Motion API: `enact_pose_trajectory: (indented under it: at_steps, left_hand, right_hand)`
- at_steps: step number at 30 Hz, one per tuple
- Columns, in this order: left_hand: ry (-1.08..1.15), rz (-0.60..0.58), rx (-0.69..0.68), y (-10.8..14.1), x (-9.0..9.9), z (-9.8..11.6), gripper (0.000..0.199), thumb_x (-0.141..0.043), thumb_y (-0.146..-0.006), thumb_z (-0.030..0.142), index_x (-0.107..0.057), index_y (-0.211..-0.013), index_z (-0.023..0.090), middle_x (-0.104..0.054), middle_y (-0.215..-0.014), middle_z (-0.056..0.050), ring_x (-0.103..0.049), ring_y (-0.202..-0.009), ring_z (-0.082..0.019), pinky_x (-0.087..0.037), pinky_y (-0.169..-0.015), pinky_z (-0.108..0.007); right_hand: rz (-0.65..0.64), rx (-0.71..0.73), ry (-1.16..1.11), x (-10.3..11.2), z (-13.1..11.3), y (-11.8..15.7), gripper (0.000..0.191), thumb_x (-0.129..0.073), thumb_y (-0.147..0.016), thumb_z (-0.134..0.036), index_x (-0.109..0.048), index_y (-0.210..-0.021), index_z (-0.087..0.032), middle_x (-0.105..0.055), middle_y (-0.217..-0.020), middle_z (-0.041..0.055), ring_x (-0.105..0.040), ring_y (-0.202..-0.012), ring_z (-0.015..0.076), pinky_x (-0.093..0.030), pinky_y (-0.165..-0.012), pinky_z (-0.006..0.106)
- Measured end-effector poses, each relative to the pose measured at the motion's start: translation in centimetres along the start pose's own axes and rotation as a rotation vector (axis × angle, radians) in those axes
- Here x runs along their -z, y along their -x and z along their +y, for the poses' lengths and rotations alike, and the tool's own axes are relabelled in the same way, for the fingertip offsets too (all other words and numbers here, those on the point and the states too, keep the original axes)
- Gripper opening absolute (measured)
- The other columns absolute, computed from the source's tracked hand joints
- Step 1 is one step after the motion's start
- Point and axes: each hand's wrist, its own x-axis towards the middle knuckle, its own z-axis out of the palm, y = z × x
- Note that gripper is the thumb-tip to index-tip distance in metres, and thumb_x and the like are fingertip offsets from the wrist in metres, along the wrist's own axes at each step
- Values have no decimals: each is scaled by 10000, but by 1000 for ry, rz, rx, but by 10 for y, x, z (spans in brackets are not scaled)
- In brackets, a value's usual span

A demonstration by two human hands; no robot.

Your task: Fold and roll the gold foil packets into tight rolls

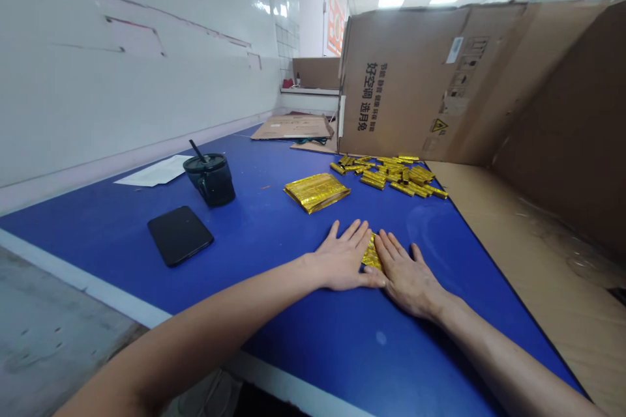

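Observation:
Both hands lie flat on the blue table, side by side, over a small piece of gold foil [372, 253]. My left hand [346, 257] has its fingers stretched out at the foil's left edge. From the right, my right hand [408, 273] rests with fingers extended along the other edge. Only the part of the foil between the hands shows. Beyond my left hand lies a flat stack of gold foil sheets [317, 192]. Many small rolled gold pieces [391, 172] are heaped farther back on the right.
On the left of the blue table [274, 241] are a dark cup [212, 182] with a stick in it, a black phone [180, 234] and white paper [156, 172]. A large cardboard box [411, 85] stands at the back right. Flat cardboard [293, 126] lies behind.

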Motion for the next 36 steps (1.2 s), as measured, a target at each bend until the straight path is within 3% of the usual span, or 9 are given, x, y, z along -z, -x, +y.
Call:
enact_pose_trajectory:
  at_steps: [7,11,15,22,27,31,33,36]
  left_hand:
    - [39,-47,11,-5,-11,-5,940,-115,-675,744,-15,-1337,83,-4,-1395,-138,34,-1272,-268,-13,-971,-541]
    - [49,-43,9,-5,-9,-4,929,-142,-679,740,-27,-1338,96,-20,-1396,-140,21,-1272,-273,-18,-963,-550]
    - [45,-50,23,-5,-8,-4,935,-154,-673,744,-44,-1337,96,-24,-1397,-136,23,-1271,-276,-13,-962,-550]
    - [47,-54,25,-5,-8,-4,924,-142,-685,735,-35,-1337,89,-17,-1398,-127,25,-1271,-274,-15,-962,-556]
    - [58,-87,13,-8,-3,-20,678,-141,-800,588,-56,-1342,190,-38,-1408,-46,29,-1269,-275,-39,-956,-563]
    - [15,-125,38,-11,8,-35,517,-263,-837,406,-127,-1324,300,-78,-1408,-35,-5,-1268,-287,-101,-942,-559]
    - [-50,-61,62,-11,11,-34,483,-321,-826,340,-215,-1296,322,-114,-1402,-44,-43,-1265,-299,-127,-934,-553]
    - [-191,165,83,-10,11,-22,389,-365,-812,239,-393,-1200,244,-259,-1339,-92,-196,-1224,-291,-200,-932,-488]
  right_hand:
    - [154,100,-6,-4,5,3,624,-219,-836,-451,-190,-1331,-72,-124,-1395,120,-81,-1272,229,-120,-988,509]
    - [89,166,-15,-4,6,4,565,-197,-854,-421,-237,-1324,-110,-189,-1384,105,-139,-1263,223,-158,-986,496]
    - [56,110,20,-3,5,5,587,-224,-843,-452,-280,-1309,-101,-217,-1373,127,-171,-1254,240,-177,-983,484]
    - [117,87,70,-1,10,8,534,-276,-837,-405,-383,-1250,-84,-333,-1321,147,-293,-1212,245,-178,-974,492]
    - [200,166,-22,10,15,10,466,-325,-822,-462,-490,-1154,-181,-498,-1215,93,-427,-1114,249,-216,-937,518]
    - [279,220,-20,15,8,15,363,-375,-816,-426,-552,-1059,-224,-614,-1052,61,-488,-1017,248,-227,-915,518]
    - [303,240,-1,15,3,17,307,-397,-817,-383,-572,-1013,-224,-642,-971,52,-514,-962,235,-210,-926,506]
    - [319,258,9,14,0,17,267,-398,-825,-338,-580,-983,-223,-651,-909,48,-546,-871,211,-218,-931,480]
